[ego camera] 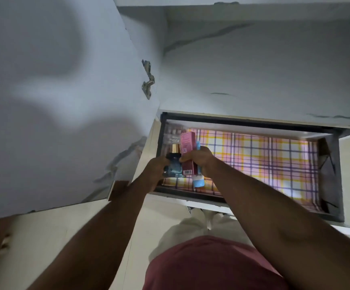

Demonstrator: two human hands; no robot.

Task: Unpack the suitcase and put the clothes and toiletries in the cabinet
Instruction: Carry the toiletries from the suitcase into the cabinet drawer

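Pink carton (187, 143) and pale blue tube (198, 182) sit together in the right hand (199, 159), fingers curled round both. Left hand (154, 170) grips a dark blue bottle (173, 164) with a gold cap; the two hands touch, items bunched between them. All held over the left end of an open drawer (333, 174) with a dark frame. Plaid liner (264, 155), pink, yellow and purple, covers the drawer floor. A clear packet (171, 137) lies in the drawer's far left corner. White cabinet door (54, 91) stands open at left, metal hinge (148, 80) on its edge. Suitcase out of view.
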